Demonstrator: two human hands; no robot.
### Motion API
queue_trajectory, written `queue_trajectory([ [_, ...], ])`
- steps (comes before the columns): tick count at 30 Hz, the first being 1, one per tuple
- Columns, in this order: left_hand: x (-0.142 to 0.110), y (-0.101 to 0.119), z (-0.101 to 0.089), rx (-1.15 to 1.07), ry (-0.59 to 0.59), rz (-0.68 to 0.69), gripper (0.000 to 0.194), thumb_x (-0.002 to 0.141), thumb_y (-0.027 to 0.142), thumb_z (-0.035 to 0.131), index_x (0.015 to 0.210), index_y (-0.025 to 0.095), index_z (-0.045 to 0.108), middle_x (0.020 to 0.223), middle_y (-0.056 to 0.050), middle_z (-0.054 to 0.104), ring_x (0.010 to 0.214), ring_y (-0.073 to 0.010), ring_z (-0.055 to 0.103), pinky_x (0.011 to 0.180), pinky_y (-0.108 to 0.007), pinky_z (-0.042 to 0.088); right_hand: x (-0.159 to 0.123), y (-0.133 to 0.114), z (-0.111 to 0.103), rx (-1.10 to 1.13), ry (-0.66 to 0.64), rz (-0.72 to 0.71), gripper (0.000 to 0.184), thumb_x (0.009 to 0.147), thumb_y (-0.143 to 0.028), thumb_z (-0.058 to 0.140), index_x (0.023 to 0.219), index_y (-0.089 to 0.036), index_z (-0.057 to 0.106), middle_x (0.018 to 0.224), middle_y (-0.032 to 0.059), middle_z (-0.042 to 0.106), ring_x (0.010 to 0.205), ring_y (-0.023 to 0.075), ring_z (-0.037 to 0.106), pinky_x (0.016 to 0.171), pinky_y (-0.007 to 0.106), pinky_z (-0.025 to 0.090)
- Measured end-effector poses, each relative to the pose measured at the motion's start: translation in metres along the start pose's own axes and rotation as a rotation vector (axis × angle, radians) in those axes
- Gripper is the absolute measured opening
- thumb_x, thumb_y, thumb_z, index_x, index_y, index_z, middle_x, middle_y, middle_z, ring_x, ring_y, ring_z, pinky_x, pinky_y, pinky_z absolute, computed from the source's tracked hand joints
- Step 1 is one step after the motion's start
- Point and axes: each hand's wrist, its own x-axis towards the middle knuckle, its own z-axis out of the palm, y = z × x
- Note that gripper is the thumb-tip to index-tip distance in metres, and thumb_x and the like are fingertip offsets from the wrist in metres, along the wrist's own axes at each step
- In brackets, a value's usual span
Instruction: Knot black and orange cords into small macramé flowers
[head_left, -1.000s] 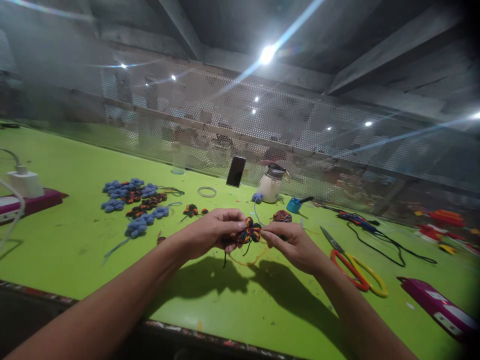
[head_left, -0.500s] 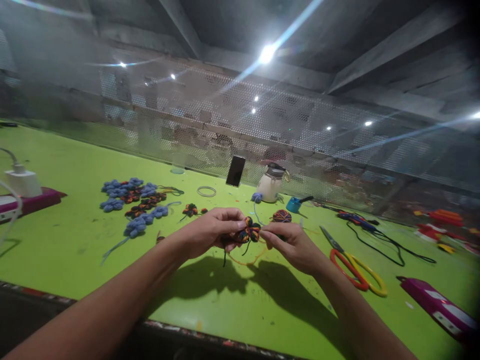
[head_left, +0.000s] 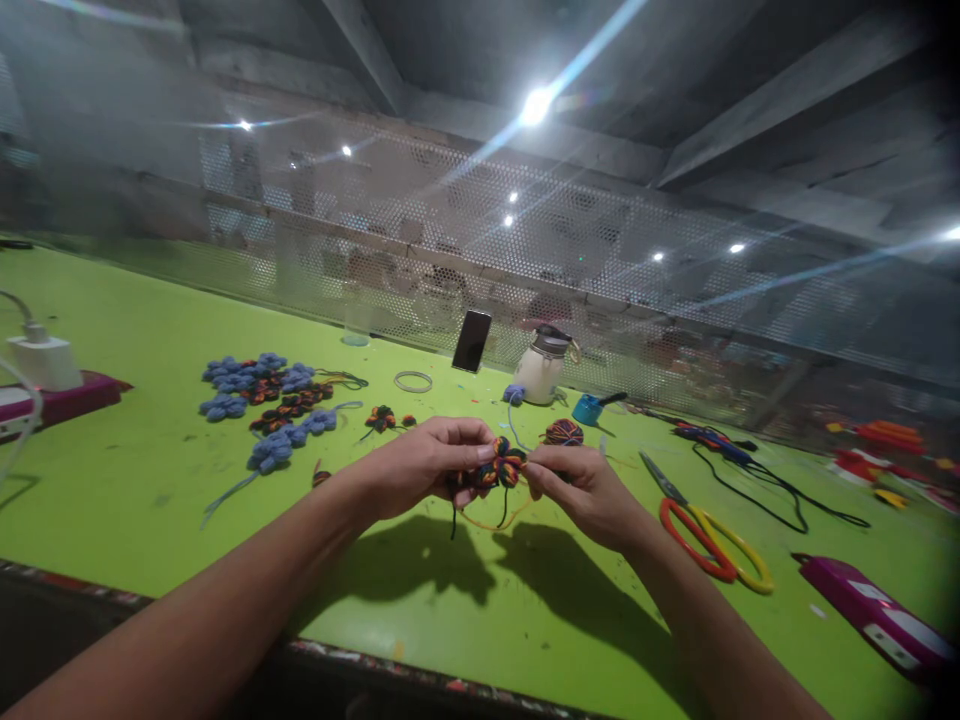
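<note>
Over the green table, my left hand [head_left: 454, 455] pinches a multicoloured yarn flower [head_left: 505, 466] between thumb and fingers. Thumb and forefinger of my right hand [head_left: 581, 485] close on the flower's right edge; anything else inside that hand is hidden. Dark yarn ends dangle below the flower, and an orange strand [head_left: 499, 525] loops under it. Just behind my right hand lies a ball of multicoloured yarn [head_left: 562, 432]. Left of my hands are blue yarn flowers [head_left: 271, 453] and dark multicoloured ones [head_left: 381, 418].
Orange-and-yellow-handled scissors [head_left: 712, 545] lie right of my forearm, near a purple power strip [head_left: 874, 610]. At the back stand a phone [head_left: 472, 341], a pale jug [head_left: 541, 370] and a blue pot [head_left: 587, 408]. A charger [head_left: 45, 360] sits at far left.
The yarn flower has turned slightly between my fingers and shifted a little to the right, its dangling ends with it. Both hands keep their grip almost in place.
</note>
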Motion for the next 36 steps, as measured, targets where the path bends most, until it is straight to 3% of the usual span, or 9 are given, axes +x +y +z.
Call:
queue_trajectory([
  [9,-0.001,0.001,0.003,-0.033,-0.018,0.001,0.02,0.079,0.034,0.058,0.085,0.015,0.054,0.067,0.0,0.052,0.049,-0.0063,0.044,0.048,-0.021,0.031,0.001,0.001,0.005,0.088,0.04,-0.023,0.032,0.085,-0.033,0.05,0.063,-0.014,0.062,0.056,0.0003,0.052,0.052,0.0092,0.045,0.051,0.022,0.034],
  [12,0.0,0.001,0.005,-0.005,0.032,0.023,0.022,0.08,0.037,0.056,0.085,0.016,0.054,0.066,0.001,0.051,0.049,-0.0061,0.044,0.049,-0.021,0.03,0.001,0.0,0.007,0.105,0.038,0.015,0.035,0.086,-0.035,0.048,0.061,-0.014,0.06,0.052,-0.0005,0.05,0.047,0.0083,0.041,0.048,0.022,0.033],
  [18,-0.001,0.007,0.008,0.102,0.208,0.094,0.023,0.079,0.038,0.058,0.082,0.015,0.055,0.07,0.001,0.053,0.054,-0.0065,0.045,0.051,-0.021,0.029,0.001,0.01,0.001,-0.06,0.206,0.09,0.027,0.083,-0.036,0.053,0.076,-0.014,0.067,0.062,0.0037,0.06,0.057,0.0133,0.052,0.055,0.025,0.04],
  [22,0.0,0.006,0.008,0.209,0.218,0.08,0.022,0.078,0.036,0.058,0.079,0.015,0.057,0.066,0.001,0.053,0.053,-0.0075,0.043,0.051,-0.022,0.03,0.0,0.011,-0.006,0.134,0.297,0.195,0.03,0.083,-0.041,0.053,0.082,-0.014,0.068,0.057,0.0003,0.051,0.052,0.0117,0.044,0.049,0.024,0.036],
  [25,0.003,0.004,0.01,0.272,0.231,0.07,0.021,0.077,0.035,0.059,0.079,0.014,0.059,0.061,0.002,0.05,0.052,-0.0076,0.042,0.051,-0.022,0.031,-0.001,-0.002,-0.002,0.342,0.213,0.224,0.029,0.08,-0.042,0.057,0.086,-0.014,0.067,0.057,-0.0018,0.047,0.05,0.0093,0.038,0.047,0.023,0.031],
  [28,0.005,0.003,0.015,0.28,0.222,0.05,0.02,0.076,0.034,0.059,0.078,0.013,0.059,0.06,0.003,0.05,0.052,-0.0075,0.041,0.051,-0.022,0.031,-0.002,-0.015,0.007,0.433,0.093,0.261,0.021,0.073,-0.035,0.066,0.077,-0.014,0.066,0.063,-0.0001,0.053,0.057,0.0098,0.043,0.053,0.024,0.035],
  [32,0.006,0.001,0.021,0.088,0.21,-0.018,0.017,0.074,0.03,0.06,0.074,0.013,0.057,0.059,0.003,0.049,0.051,-0.0065,0.04,0.05,-0.02,0.029,-0.002,-0.017,0.016,0.601,0.115,0.271,0.016,0.069,-0.027,0.068,0.077,-0.014,0.066,0.071,0.0021,0.06,0.065,0.0113,0.05,0.062,0.026,0.04],
  [36,0.007,-0.003,0.027,-0.17,0.223,-0.013,0.015,0.073,0.025,0.06,0.07,0.011,0.056,0.064,0.001,0.048,0.053,-0.0055,0.039,0.049,-0.018,0.029,-0.002,-0.015,0.018,0.634,0.158,0.258,0.014,0.068,-0.025,0.069,0.074,-0.015,0.064,0.067,0.0002,0.057,0.061,0.01,0.048,0.059,0.025,0.039],
])
